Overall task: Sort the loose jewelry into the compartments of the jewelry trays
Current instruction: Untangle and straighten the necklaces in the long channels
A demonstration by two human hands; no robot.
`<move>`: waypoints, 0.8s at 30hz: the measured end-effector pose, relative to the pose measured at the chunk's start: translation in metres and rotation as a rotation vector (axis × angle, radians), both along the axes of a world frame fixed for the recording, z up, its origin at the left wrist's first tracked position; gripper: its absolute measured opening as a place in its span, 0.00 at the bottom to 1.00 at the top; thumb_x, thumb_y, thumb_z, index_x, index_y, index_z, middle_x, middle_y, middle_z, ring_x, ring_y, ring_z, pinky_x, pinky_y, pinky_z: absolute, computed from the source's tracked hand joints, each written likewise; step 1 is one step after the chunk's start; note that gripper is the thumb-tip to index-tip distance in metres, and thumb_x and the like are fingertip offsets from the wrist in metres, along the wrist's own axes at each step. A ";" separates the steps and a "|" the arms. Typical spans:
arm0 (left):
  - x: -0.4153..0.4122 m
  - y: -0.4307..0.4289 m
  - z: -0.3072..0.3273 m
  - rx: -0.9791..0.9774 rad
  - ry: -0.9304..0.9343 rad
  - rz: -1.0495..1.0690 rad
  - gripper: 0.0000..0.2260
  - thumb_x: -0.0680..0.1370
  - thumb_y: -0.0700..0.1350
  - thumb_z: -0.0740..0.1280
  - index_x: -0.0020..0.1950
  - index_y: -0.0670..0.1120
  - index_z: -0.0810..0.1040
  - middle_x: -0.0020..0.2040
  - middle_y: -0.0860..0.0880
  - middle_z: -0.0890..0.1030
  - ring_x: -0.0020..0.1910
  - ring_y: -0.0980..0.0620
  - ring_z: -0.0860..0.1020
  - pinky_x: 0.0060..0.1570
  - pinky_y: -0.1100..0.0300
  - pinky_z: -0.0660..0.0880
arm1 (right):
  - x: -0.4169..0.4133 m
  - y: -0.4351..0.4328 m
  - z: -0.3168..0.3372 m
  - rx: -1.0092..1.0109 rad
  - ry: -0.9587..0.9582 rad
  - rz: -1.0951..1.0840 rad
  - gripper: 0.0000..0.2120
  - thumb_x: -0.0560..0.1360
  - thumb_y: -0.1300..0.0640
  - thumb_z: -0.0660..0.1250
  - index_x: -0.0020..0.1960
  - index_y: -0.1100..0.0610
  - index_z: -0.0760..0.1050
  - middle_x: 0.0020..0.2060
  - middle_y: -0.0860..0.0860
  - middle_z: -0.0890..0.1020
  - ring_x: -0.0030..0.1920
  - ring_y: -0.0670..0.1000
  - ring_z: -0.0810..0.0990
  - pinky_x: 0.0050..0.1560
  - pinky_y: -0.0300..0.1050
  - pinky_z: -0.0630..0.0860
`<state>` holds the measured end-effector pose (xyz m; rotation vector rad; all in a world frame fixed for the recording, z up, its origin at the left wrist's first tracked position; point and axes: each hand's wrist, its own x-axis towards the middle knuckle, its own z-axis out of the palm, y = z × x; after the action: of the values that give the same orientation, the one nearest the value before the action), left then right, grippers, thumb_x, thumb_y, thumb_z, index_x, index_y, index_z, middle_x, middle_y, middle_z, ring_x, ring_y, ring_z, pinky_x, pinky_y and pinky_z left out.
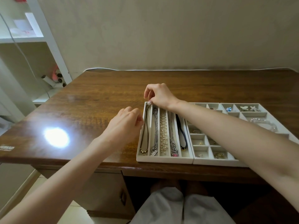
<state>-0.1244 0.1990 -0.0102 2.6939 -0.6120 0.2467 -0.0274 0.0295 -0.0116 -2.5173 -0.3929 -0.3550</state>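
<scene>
The necklace tray (163, 159) lies on the desk (97, 94), left of the ring tray (213, 162).

A single wide-angle view is given, taken from head height above the near edge of the glossy brown wooden desk (97, 97) and directed forward and down. The pale grey compartmented jewellery trays (165, 160) are framed close, right of centre. The plain beige wall (161, 29) is taken in behind, a white open shelf unit (22, 39) at the left edge, and white-clad knees (163, 206) at the bottom.
</scene>
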 end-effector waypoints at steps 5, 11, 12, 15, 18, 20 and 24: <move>0.003 0.002 -0.002 -0.005 0.004 0.019 0.07 0.80 0.46 0.60 0.53 0.45 0.74 0.50 0.49 0.71 0.50 0.50 0.69 0.45 0.58 0.70 | 0.003 -0.001 0.002 0.058 -0.034 -0.017 0.13 0.66 0.68 0.67 0.41 0.51 0.76 0.34 0.48 0.82 0.40 0.47 0.82 0.47 0.51 0.79; 0.004 0.003 -0.005 -0.024 0.002 0.007 0.07 0.80 0.45 0.60 0.54 0.44 0.74 0.51 0.48 0.72 0.51 0.49 0.70 0.49 0.54 0.73 | -0.002 -0.012 0.006 0.071 -0.034 -0.047 0.09 0.71 0.62 0.61 0.43 0.51 0.77 0.28 0.45 0.83 0.37 0.41 0.82 0.50 0.47 0.78; 0.004 0.002 -0.005 -0.028 0.003 0.004 0.07 0.80 0.45 0.60 0.54 0.44 0.74 0.51 0.48 0.72 0.51 0.49 0.70 0.49 0.53 0.73 | -0.003 -0.013 0.005 0.060 -0.026 -0.038 0.09 0.72 0.62 0.61 0.43 0.51 0.77 0.29 0.44 0.83 0.38 0.40 0.81 0.51 0.47 0.77; 0.003 -0.001 -0.006 -0.035 0.012 -0.014 0.06 0.80 0.44 0.60 0.52 0.45 0.74 0.50 0.48 0.72 0.51 0.48 0.70 0.49 0.51 0.74 | -0.006 -0.011 0.005 0.014 0.008 -0.002 0.08 0.74 0.60 0.61 0.43 0.49 0.76 0.31 0.43 0.83 0.38 0.37 0.80 0.53 0.46 0.76; 0.003 -0.001 -0.006 -0.044 0.016 -0.026 0.05 0.80 0.44 0.60 0.51 0.46 0.74 0.50 0.48 0.72 0.51 0.49 0.70 0.49 0.50 0.74 | -0.007 -0.009 0.006 0.048 -0.050 -0.013 0.07 0.75 0.59 0.61 0.44 0.51 0.78 0.31 0.44 0.83 0.38 0.38 0.81 0.50 0.45 0.77; 0.003 0.000 -0.006 -0.048 0.025 -0.024 0.05 0.80 0.44 0.60 0.51 0.46 0.74 0.51 0.48 0.72 0.52 0.49 0.69 0.50 0.51 0.73 | -0.006 -0.007 0.009 0.097 -0.083 -0.040 0.07 0.75 0.59 0.62 0.45 0.52 0.79 0.30 0.44 0.83 0.39 0.39 0.81 0.48 0.43 0.77; 0.003 0.001 -0.007 -0.040 0.027 -0.028 0.05 0.80 0.45 0.60 0.52 0.46 0.74 0.51 0.48 0.72 0.52 0.49 0.69 0.50 0.51 0.73 | -0.005 -0.005 0.009 -0.027 -0.006 -0.045 0.09 0.74 0.60 0.60 0.45 0.50 0.78 0.32 0.43 0.83 0.35 0.35 0.78 0.39 0.39 0.70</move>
<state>-0.1214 0.2002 -0.0170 2.6440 -0.6297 0.2129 -0.0325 0.0250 -0.0023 -2.5555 -0.3464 -0.3764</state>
